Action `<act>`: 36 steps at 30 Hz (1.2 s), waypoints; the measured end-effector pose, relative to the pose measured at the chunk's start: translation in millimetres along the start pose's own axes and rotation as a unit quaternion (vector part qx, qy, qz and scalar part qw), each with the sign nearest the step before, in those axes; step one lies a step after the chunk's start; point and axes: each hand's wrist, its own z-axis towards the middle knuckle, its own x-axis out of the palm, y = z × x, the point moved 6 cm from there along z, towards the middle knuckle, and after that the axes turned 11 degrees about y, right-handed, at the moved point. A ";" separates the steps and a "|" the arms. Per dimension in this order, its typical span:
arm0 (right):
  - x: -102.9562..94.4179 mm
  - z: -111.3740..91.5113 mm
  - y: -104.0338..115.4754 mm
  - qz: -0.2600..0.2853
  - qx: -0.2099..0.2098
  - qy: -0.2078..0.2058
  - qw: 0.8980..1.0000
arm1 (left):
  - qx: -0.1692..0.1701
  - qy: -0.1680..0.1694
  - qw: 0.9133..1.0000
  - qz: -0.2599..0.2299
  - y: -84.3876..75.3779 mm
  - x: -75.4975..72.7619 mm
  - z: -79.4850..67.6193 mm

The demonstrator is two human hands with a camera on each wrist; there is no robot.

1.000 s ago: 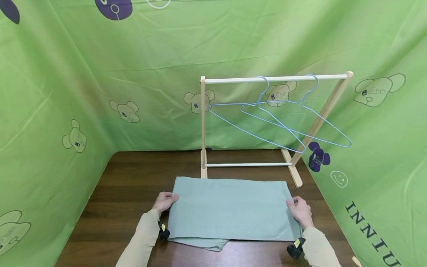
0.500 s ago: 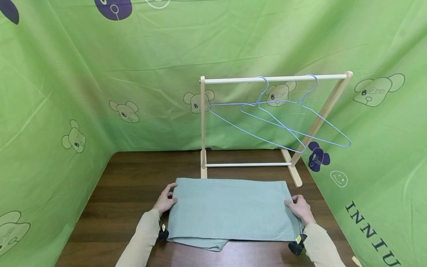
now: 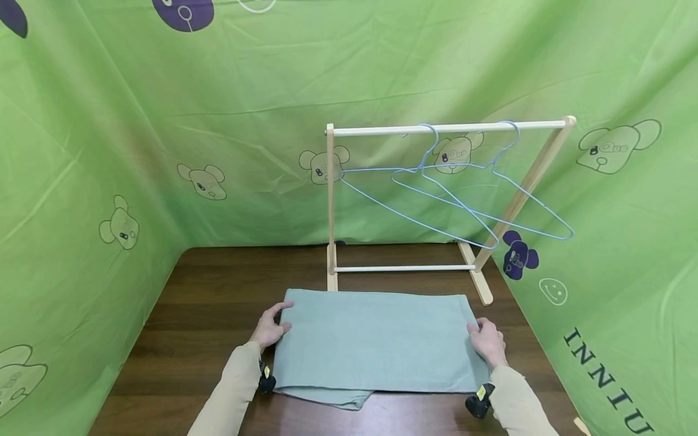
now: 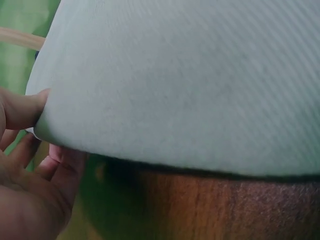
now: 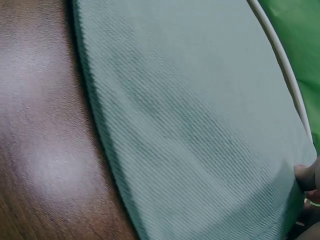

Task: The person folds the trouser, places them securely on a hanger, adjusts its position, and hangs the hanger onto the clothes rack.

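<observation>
A folded pale blue-green cloth lies flat on the wooden table, with a loose layer showing below its near edge. My left hand pinches the cloth's left edge near the far corner. In the left wrist view one fingertip rests on top of the cloth and other fingers sit at and under its edge. My right hand pinches the right edge, thumb on top. The right wrist view shows the thumb pressing on the cloth; the fingers below are mostly hidden.
Behind the cloth stands a wooden rack with a white top bar. Two blue wire hangers hang from it. Brown tabletop shows around the cloth. Green printed curtains enclose the table's back and sides.
My left hand's fingers have spread, one now reaching up toward the cloth's far corner. The right hand has shifted only slightly. The cloth lies in almost the same place.
</observation>
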 end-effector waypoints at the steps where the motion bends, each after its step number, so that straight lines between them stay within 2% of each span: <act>1: 0.0 0.0 1.4 0.001 -0.003 -0.008 1.000 | 0.001 -0.004 1.000 0.001 0.2 -1.9 0.1; 5: 0.4 -0.4 10.9 0.010 -0.016 -0.035 0.999 | 0.005 -0.030 1.000 -0.004 -0.1 -12.1 1.0; 9: 3.2 0.8 19.4 0.016 -0.029 -0.039 0.999 | 0.017 -0.057 0.998 0.000 -0.4 -21.6 1.8; 13: 8.8 1.0 19.7 -0.017 -0.035 -0.033 0.999 | 0.001 -0.059 0.998 0.011 5.5 -23.6 1.0; 16: 10.2 -0.7 17.6 -0.030 -0.042 -0.049 0.997 | -0.020 -0.052 0.998 0.019 11.7 -22.5 0.0; 19: 8.8 -2.7 16.7 -0.025 -0.044 -0.063 0.997 | -0.026 -0.051 0.998 0.027 14.7 -22.7 -0.7; 29: 8.5 -2.9 8.4 0.004 -0.007 0.006 1.000 | -0.045 -0.030 0.998 0.013 20.4 -19.4 -4.3; 36: 9.8 -3.7 7.6 0.087 -0.009 0.023 0.996 | -0.021 -0.021 0.999 -0.032 18.2 -17.3 -5.9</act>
